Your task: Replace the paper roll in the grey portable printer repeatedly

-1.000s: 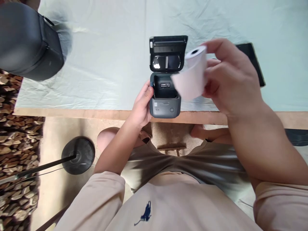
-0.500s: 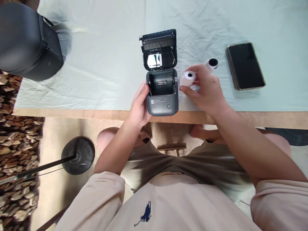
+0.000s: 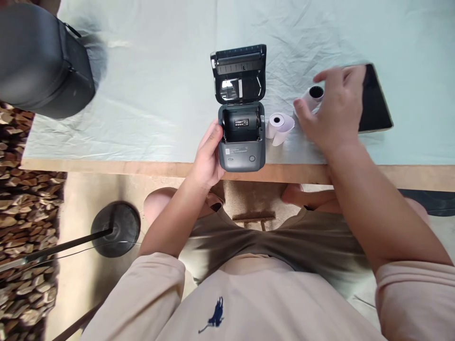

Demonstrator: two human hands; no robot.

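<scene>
A dark grey portable label printer (image 3: 242,156) stands near the table's front edge, its lid (image 3: 239,71) raised and its paper bay showing no roll. My left hand (image 3: 209,154) grips the printer's left side, thumb along the rim. Just right of the printer stands a small white paper roll (image 3: 277,128) with its loose end curling out. A second white roll with a wide dark core (image 3: 315,93) lies farther right. Around that second roll my right hand (image 3: 336,106) is spread, thumb and fingers apart; whether it touches the roll cannot be seen.
A black phone (image 3: 372,102) lies to the right, partly behind my right hand. At the upper left sits a large dark rounded case (image 3: 46,66). A pale cloth (image 3: 149,104) covers the wooden-edged table. A round black stand base (image 3: 117,232) is on the floor.
My right hand has let go of the small paper roll beside the printer and moved right, to the dark-cored roll. The printer has shifted slightly right; my left hand still holds it.
</scene>
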